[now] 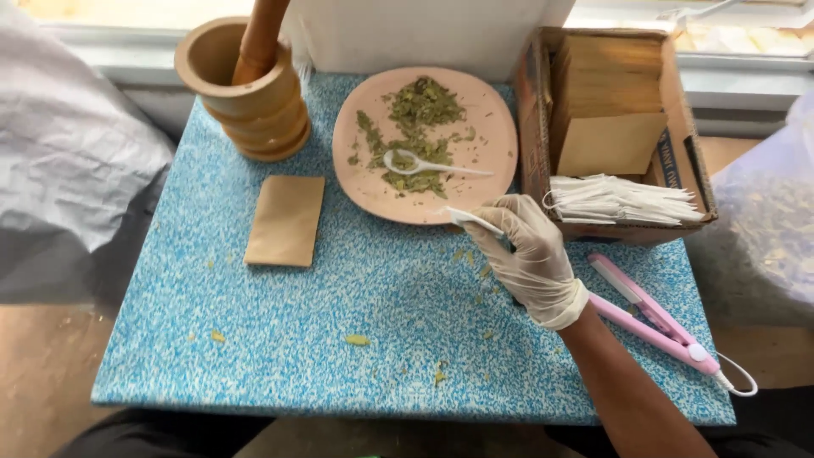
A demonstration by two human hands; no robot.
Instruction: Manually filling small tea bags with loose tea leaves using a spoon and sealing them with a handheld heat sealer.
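Observation:
My right hand (526,254) wears a white glove and is shut on a small white paper sachet (471,220), held at the near right rim of a pink plate (492,119). The plate carries dried green leaf pieces (417,127) and a white plastic spoon (424,164) lying across them. A flat brown paper envelope (286,220) lies on the blue speckled table (339,339) to the left of the plate. My left hand is out of view.
A wooden mortar (250,97) with a pestle (259,38) stands at the back left. A cardboard box (697,161) on the right holds brown envelopes (606,93) and a stack of white sachets (619,199). A pink heat sealer (653,318) lies by my forearm. Leaf crumbs dot the table.

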